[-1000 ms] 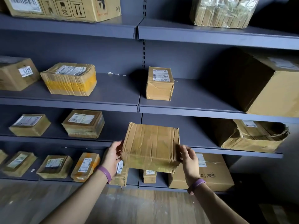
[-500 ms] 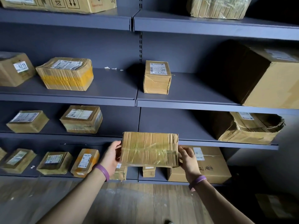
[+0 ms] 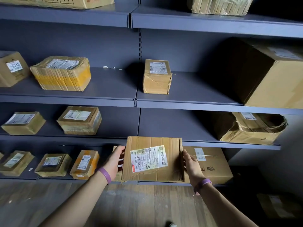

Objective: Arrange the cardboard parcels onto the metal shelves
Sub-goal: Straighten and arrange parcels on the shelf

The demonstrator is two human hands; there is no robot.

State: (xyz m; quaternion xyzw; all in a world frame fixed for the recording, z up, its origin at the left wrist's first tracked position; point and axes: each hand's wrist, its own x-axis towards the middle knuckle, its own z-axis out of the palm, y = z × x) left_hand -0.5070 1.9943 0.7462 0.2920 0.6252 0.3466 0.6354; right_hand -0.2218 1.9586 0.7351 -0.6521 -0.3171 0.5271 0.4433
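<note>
Just in front of the second shelf from the floor, a flat cardboard parcel [image 3: 153, 167] hangs in the air between two hands, its white label [image 3: 148, 158] turned up towards the camera. Its far edge lines up with that shelf's front lip and its near edge with the lip of the bottom shelf; whether it touches either, I cannot tell. The left hand [image 3: 115, 161] is clamped on the left side wall, fingers wrapped round the edge. The right hand [image 3: 191, 163] grips the right side wall with its fingers curled against the cardboard.

The metal shelves [image 3: 172, 128] show a bare stretch directly behind the parcel, running from the middle seam to a crumpled box [image 3: 252, 128] at the right end. A large box [image 3: 211, 164] stands on the bottom shelf just behind the right hand.

The parcel looks light (a plain side grip carries it) and fairly stiff, though the right wall is creased and the lower edge frayed, so a hard squeeze could buckle it. Bare cardboard should give the fingers good friction. The two opposite side walls, near their middles, seem the best hold, with fingertips tucked under the base when it goes onto the shelf.
</note>
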